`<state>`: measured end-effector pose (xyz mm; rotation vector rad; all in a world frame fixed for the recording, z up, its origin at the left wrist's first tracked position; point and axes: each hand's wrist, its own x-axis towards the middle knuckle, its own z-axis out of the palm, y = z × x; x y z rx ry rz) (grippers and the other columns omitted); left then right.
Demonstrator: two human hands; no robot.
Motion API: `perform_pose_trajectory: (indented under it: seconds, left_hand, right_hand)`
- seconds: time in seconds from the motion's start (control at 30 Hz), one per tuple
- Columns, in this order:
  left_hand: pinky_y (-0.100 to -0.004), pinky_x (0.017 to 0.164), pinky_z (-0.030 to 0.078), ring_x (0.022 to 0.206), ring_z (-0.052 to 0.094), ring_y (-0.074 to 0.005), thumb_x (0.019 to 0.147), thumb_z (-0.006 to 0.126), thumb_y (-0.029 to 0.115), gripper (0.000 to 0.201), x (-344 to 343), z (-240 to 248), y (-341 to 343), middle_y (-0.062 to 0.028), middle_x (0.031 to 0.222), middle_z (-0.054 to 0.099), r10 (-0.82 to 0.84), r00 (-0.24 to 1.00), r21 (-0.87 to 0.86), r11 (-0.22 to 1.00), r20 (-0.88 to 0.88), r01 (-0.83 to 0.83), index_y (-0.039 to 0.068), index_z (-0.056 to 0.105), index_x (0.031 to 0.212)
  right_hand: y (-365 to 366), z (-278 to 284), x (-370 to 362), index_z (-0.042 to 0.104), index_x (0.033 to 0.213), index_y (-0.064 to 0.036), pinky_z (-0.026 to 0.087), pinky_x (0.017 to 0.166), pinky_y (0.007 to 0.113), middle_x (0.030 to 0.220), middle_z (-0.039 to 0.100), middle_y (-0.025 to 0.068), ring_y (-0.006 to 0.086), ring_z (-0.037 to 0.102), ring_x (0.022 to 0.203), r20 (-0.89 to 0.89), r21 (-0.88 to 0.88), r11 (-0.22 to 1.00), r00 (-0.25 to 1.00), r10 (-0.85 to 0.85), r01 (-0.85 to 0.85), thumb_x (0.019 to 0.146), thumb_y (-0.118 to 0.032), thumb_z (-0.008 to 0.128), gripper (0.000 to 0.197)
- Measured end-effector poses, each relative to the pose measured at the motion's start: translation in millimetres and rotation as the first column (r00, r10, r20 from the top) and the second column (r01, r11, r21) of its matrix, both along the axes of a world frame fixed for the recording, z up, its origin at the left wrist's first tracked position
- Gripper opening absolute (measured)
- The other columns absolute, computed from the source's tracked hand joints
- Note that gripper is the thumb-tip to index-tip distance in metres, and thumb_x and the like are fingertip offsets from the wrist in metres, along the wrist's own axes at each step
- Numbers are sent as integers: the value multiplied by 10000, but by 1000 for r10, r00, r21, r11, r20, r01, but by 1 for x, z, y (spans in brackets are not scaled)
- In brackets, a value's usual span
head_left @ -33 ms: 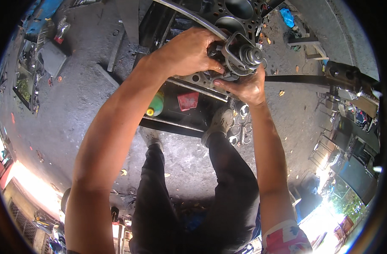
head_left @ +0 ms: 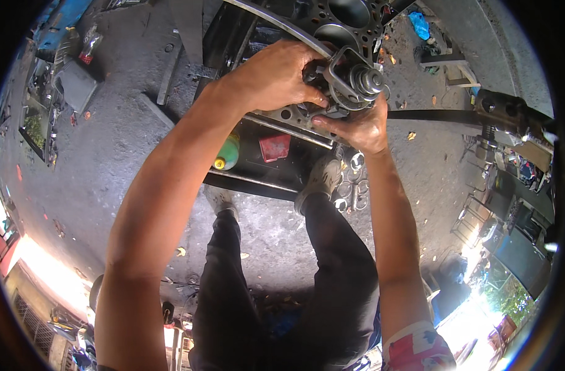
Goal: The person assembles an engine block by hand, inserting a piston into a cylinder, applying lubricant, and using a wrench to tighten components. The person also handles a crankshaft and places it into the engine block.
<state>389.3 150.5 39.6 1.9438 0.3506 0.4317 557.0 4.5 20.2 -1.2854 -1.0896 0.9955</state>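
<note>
Metal assembly with a stepped, round end sits at the near right corner of the engine block, beside an open cylinder bore. The left hand grasps its left side, fingers curled in and thumb below. The right hand cups its lower right side, thumb pointing left along the block's near edge; its other fingers are hidden, so I cannot tell whether they clench. A long grey bar reaches the assembly. Below the block's near edge, a black tray carries a red box and a green container.
</note>
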Motion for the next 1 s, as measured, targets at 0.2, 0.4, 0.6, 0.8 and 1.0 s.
perform_pose_trajectory:
  seconds: [0.2,0.4,0.6,0.8,1.0]
  left_hand:
    - [-405,862,553,976,693,-350,723,882,148,571,0,5,-5,-173,1101,714,59,996,302,950,71,-78,28,632,1222]
    - [-392,834,569,948,716,-303,739,847,69,530,-5,2,-3,-176,1070,723,15,1000,-16,1000,-16,-15,16,626,1218]
    - [-386,881,563,1012,706,-305,761,828,65,512,-10,-2,-17,-143,1141,708,79,994,78,993,76,-85,13,630,1230]
    - [-390,920,551,1086,680,-321,757,845,114,498,-12,-3,-20,-126,1192,687,83,996,114,990,28,-86,21,647,1204]
    - [-380,869,565,1022,706,-308,743,846,94,527,-10,-1,-20,-149,1117,712,100,994,70,992,46,-104,16,630,1218]
  right_hand:
    - [-3,0,1,472,1345,17,554,1015,395,1293,629,151,236,636,1178,16,3,1000,1000,9,-9,546,28,969,941]
    - [1,5,2,466,1359,30,538,1008,376,1266,633,138,219,633,1153,185,4,1000,983,3,-4,521,-57,1000,998]
    - [0,7,4,438,1378,7,511,1036,393,1280,619,141,240,620,1175,397,108,993,918,-7,-39,493,-119,1018,1066]
    - [-2,2,2,370,1434,-7,496,1052,408,1301,601,150,251,607,1193,324,140,990,946,-13,-34,495,-160,1026,1156]
    - [-2,4,9,377,1434,8,497,1051,400,1296,606,141,249,606,1201,403,117,991,915,12,-65,499,-156,1022,1148]
